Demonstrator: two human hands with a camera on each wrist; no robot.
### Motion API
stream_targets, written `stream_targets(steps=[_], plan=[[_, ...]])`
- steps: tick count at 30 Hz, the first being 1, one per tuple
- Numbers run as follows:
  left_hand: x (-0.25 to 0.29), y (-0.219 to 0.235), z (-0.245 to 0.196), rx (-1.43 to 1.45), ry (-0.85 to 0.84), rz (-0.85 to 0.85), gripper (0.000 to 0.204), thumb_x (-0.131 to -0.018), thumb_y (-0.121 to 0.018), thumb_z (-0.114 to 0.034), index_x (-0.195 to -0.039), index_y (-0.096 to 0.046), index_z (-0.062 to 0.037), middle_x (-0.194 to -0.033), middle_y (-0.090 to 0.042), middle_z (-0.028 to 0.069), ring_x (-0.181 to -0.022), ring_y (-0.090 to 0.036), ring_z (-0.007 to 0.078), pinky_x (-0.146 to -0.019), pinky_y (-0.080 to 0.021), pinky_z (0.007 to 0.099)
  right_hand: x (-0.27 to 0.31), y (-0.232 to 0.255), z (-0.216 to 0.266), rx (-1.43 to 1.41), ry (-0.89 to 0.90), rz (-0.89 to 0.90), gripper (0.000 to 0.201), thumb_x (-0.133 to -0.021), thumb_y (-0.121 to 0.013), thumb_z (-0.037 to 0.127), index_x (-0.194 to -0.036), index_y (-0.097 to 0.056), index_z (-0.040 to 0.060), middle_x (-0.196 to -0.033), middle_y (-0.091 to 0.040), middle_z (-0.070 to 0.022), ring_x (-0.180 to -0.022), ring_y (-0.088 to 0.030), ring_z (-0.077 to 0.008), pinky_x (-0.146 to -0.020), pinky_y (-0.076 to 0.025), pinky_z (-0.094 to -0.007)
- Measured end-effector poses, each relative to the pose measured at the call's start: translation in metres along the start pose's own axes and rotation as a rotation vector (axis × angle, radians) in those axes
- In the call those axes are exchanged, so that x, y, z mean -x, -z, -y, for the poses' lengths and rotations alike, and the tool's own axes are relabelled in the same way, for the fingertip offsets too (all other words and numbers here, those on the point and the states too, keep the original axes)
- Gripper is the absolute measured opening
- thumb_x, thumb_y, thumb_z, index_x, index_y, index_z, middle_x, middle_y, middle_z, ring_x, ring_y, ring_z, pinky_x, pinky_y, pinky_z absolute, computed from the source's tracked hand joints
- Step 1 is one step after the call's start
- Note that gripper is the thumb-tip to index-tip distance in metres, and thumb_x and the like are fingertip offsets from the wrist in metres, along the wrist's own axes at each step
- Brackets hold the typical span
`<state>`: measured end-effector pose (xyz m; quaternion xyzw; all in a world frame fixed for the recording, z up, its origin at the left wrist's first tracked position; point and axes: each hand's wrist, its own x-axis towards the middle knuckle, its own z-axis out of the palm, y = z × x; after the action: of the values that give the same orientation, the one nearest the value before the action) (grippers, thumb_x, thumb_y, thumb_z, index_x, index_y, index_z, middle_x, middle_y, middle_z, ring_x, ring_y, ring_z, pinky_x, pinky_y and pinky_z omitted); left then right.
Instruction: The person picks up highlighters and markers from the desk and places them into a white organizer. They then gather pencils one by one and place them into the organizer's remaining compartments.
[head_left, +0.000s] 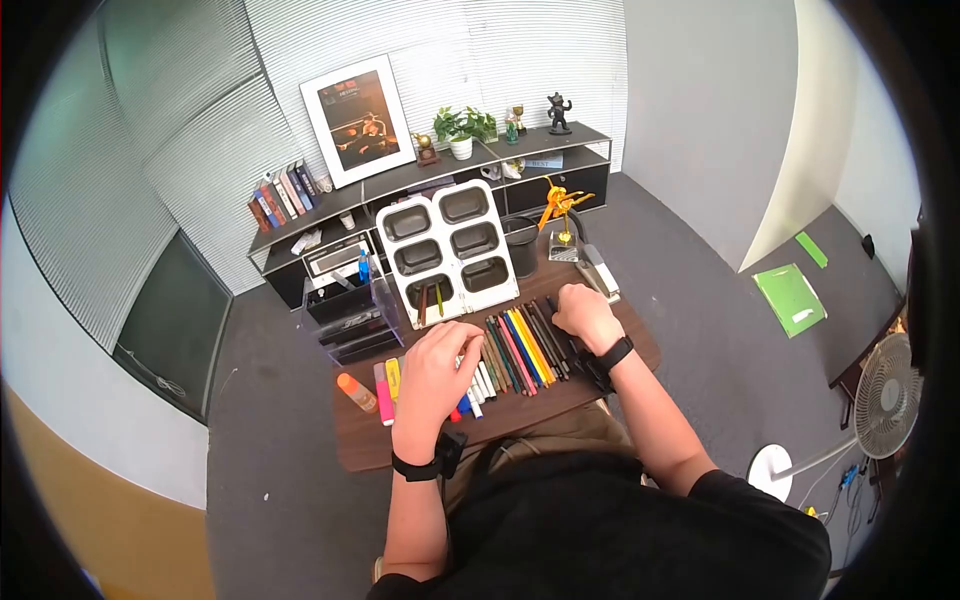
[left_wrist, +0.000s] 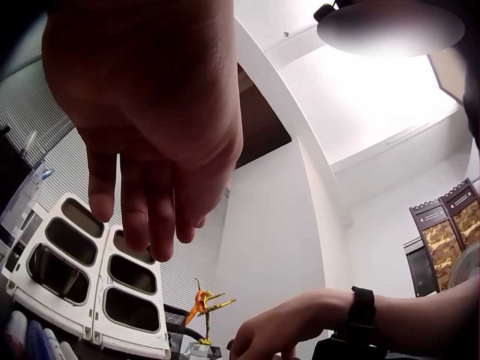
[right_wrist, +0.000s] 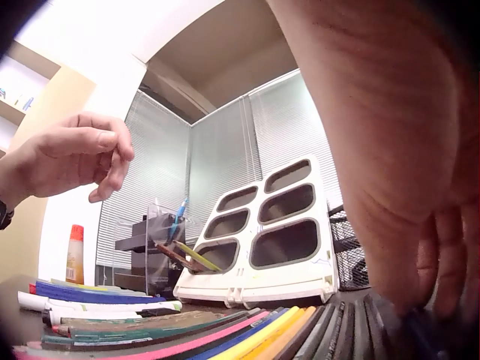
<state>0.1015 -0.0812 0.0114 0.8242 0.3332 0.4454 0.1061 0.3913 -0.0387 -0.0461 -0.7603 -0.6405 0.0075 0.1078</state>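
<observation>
My right hand [head_left: 588, 318] is at the right end of a row of colored pencils [head_left: 523, 350], its curled fingers and thumb pinching a dark pencil [right_wrist: 421, 331], mostly hidden by the hand. Next to it lie several black pencils [right_wrist: 341, 330]. My left hand [head_left: 436, 362] hovers over the left part of the row, above white-barreled markers [right_wrist: 112, 309], with loosely bent fingers and nothing in them. Behind the row, a white organizer [head_left: 447, 246] with dark compartments leans upright. Brown and green pencils [head_left: 431, 298] stand in its lower left compartment.
Left of the row lie an orange-capped glue stick [head_left: 357, 392] and pink and yellow highlighters [head_left: 384, 392]. A clear-sided drawer rack [head_left: 355, 318] stands behind them. At the back right are a black mesh cup [head_left: 521, 247], a golden figurine [head_left: 563, 225] and a stapler [head_left: 598, 274].
</observation>
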Motion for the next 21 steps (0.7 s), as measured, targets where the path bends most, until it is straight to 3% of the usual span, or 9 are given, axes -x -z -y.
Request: stream_targets(steps=[5,12,13,15,16,18,20,21], plan=[[0.0,0.002,0.001,0.036,0.013,0.027,0.009,-0.099,-0.075,-0.01,-0.104,-0.076,-0.0023,-0.094,-0.075,0.0129,-0.081,-0.073,0.0302,-0.072,-0.056,0.0392,0.004,0.018,0.006,-0.109,-0.017,-0.076,0.027,-0.084,-0.082,0.022,-0.097,-0.082,-0.0015,-0.096,-0.08,-0.0258,-0.094,-0.08,-0.0418,-0.085,-0.065,-0.0492],[0.002,-0.001,0.009,0.033,0.05,0.044,0.011,-0.1,-0.074,-0.013,-0.104,-0.075,-0.0029,-0.094,-0.075,0.013,-0.081,-0.073,0.0304,-0.074,-0.058,0.0405,0.023,0.062,0.031,-0.355,0.131,-0.205,0.024,-0.085,-0.081,0.019,-0.101,-0.078,0.0002,-0.093,-0.08,-0.0227,-0.091,-0.08,-0.0404,-0.084,-0.063,-0.0474],[0.003,-0.002,0.01,0.029,0.068,0.061,0.014,-0.1,-0.075,-0.013,-0.111,-0.075,-0.004,-0.095,-0.075,0.0129,-0.081,-0.073,0.0303,-0.076,-0.058,0.0409,0.024,0.064,0.034,-0.354,0.133,-0.208,0.024,-0.085,-0.081,0.019,-0.101,-0.078,0.0002,-0.093,-0.08,-0.0227,-0.091,-0.08,-0.0404,-0.084,-0.063,-0.0474],[0.005,-0.004,0.012,0.024,0.088,0.075,0.02,-0.1,-0.076,-0.014,-0.117,-0.075,-0.0051,-0.095,-0.075,0.0128,-0.082,-0.073,0.0303,-0.077,-0.059,0.0414,0.025,0.066,0.04,-0.591,0.289,-0.17,0.025,-0.087,-0.078,0.008,-0.109,-0.071,-0.0024,-0.083,-0.076,-0.0165,-0.079,-0.077,-0.032,-0.077,-0.061,-0.0421],[0.005,-0.005,0.012,0.04,0.115,0.065,0.027,-0.1,-0.076,-0.014,-0.125,-0.073,-0.0061,-0.095,-0.075,0.0119,-0.081,-0.073,0.0294,-0.077,-0.058,0.0411,0.027,0.069,0.044,-0.59,0.293,-0.171,0.025,-0.087,-0.078,0.008,-0.109,-0.071,-0.0024,-0.083,-0.076,-0.0165,-0.079,-0.077,-0.032,-0.077,-0.061,-0.0421],[0.004,-0.007,0.01,0.053,0.143,0.054,0.035,-0.1,-0.077,-0.015,-0.133,-0.071,-0.007,-0.094,-0.075,0.0109,-0.08,-0.073,0.0286,-0.077,-0.058,0.0408,0.034,0.078,0.057,-0.8,0.482,-0.109,0.023,-0.091,-0.077,0.008,-0.112,-0.07,0.0015,-0.078,-0.073,-0.0147,-0.075,-0.075,-0.0318,-0.075,-0.061,-0.0431],[0.002,-0.008,0.006,0.118,0.176,-0.037,0.045,-0.1,-0.078,-0.014,-0.142,-0.067,-0.0073,-0.094,-0.075,0.0087,-0.079,-0.072,0.0265,-0.078,-0.058,0.0399,0.045,0.09,0.068,-0.797,0.512,-0.039,0.023,-0.093,-0.076,0.004,-0.114,-0.071,-0.0008,-0.087,-0.071,-0.0108,-0.081,-0.071,-0.0274,-0.079,-0.058,-0.0398],[0.001,-0.012,0.008,0.16,0.132,-0.112,0.042,-0.099,-0.08,-0.011,-0.138,-0.067,-0.0057,-0.091,-0.072,0.0074,-0.073,-0.067,0.0207,-0.07,-0.055,0.0361,0.047,0.091,0.071,-0.752,0.62,-0.072,0.022,-0.093,-0.077,0.004,-0.114,-0.072,0.0011,-0.09,-0.072,-0.0104,-0.084,-0.072,-0.0274,-0.08,-0.058,-0.0397]])
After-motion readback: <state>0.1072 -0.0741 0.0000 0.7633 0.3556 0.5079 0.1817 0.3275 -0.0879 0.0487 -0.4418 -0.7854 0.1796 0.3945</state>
